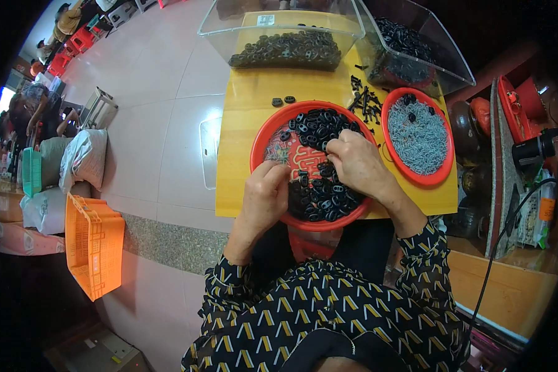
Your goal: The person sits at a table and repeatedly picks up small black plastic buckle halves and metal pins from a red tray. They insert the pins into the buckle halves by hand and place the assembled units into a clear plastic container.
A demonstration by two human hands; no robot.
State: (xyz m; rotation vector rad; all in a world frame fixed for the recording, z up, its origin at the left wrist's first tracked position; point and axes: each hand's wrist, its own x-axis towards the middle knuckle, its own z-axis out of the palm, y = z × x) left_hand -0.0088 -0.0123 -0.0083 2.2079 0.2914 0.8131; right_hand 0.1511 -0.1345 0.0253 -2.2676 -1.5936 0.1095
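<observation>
both the left hand [263, 198] and right hand [356, 162] pinch small black parts [319, 192] with fingertips pressed together, many loose ones under the fingers in the red tray [258, 155], so much seems left.

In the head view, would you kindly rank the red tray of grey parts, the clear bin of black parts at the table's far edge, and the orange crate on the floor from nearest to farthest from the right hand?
From the right hand:
1. Red tray of grey parts, just to its right on the table.
2. Clear bin of black parts, ahead at the far edge.
3. Orange crate, far left on the floor.
</observation>
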